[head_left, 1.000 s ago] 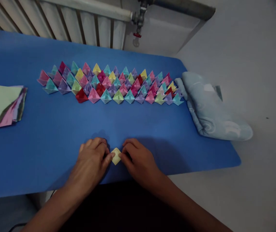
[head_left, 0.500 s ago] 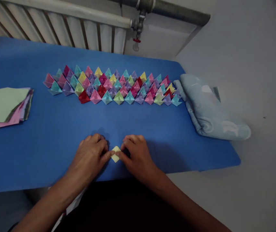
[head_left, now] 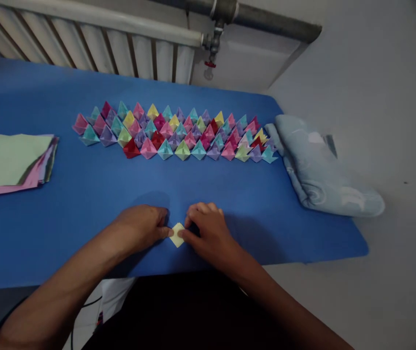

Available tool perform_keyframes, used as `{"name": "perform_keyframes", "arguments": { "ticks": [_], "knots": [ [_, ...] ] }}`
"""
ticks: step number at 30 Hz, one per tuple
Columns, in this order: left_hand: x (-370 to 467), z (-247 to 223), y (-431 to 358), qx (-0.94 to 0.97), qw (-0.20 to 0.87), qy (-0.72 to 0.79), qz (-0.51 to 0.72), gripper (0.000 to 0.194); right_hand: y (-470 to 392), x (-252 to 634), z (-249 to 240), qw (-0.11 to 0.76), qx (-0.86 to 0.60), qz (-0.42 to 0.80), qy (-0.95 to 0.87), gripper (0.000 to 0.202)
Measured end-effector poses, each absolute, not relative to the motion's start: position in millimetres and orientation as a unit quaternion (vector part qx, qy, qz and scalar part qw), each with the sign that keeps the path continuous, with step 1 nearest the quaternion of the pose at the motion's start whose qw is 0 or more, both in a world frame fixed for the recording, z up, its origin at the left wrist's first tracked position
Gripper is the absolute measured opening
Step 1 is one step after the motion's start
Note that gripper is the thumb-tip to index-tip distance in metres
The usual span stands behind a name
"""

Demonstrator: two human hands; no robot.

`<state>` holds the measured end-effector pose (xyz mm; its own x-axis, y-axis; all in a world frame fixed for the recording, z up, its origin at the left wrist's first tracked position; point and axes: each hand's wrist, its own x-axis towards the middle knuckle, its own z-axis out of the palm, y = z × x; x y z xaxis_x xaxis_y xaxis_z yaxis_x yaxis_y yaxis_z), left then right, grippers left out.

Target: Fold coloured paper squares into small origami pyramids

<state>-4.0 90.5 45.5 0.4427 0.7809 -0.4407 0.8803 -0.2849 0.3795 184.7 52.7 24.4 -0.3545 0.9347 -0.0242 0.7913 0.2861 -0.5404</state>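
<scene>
A small pale yellow folded paper (head_left: pixel 177 239) lies as a diamond on the blue table, near its front edge. My left hand (head_left: pixel 144 226) is at its left corner, thumb tip on the paper and the other fingers curled in, partly hidden behind the hand. From the right, my right hand (head_left: pixel 208 231) presses its thumb on the paper's right side, with its fingers bent beside it. Beyond the hands stand several rows of folded paper boats (head_left: pixel 182 150) in pink, red, teal, purple, yellow and green.
On the left of the blue table (head_left: pixel 94 189) lies a stack of coloured paper sheets (head_left: pixel 10 158), pale green on top. A folded light blue blanket (head_left: pixel 324 170) rests at the right end by the wall. A white radiator (head_left: pixel 94 43) and a pipe valve (head_left: pixel 213 46) are behind.
My left hand has turned, its wrist swinging outward to the left, with its thumb still at the paper's left corner. The right hand keeps its hold. The whole view has shifted slightly.
</scene>
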Motion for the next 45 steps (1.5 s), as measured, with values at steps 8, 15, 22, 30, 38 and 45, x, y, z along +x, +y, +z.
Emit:
{"name": "perform_keyframes", "arguments": {
  "ticks": [8,15,22,30,38,45],
  "knots": [
    [-4,45,91,0.789,0.289,0.533,-0.096,0.023,48,194,23,0.177,-0.553,0.244,-0.777,0.01],
    [13,45,86,0.9,0.177,0.399,0.009,0.026,45,197,16,0.233,-0.561,0.257,-0.752,0.017],
    [23,52,99,0.888,0.243,0.389,-0.044,0.016,41,204,10,0.334,-0.537,0.274,-0.724,0.014],
    [0,48,88,0.725,0.507,0.465,0.026,0.005,34,202,15,0.358,-0.508,0.336,-0.708,0.025],
    [6,29,59,0.482,0.651,0.496,0.313,0.029,33,180,23,0.414,-0.527,0.476,-0.569,0.014],
    [2,32,54,0.516,0.645,0.466,0.316,0.022,35,179,24,0.395,-0.522,0.429,-0.623,0.006]
  ]
}}
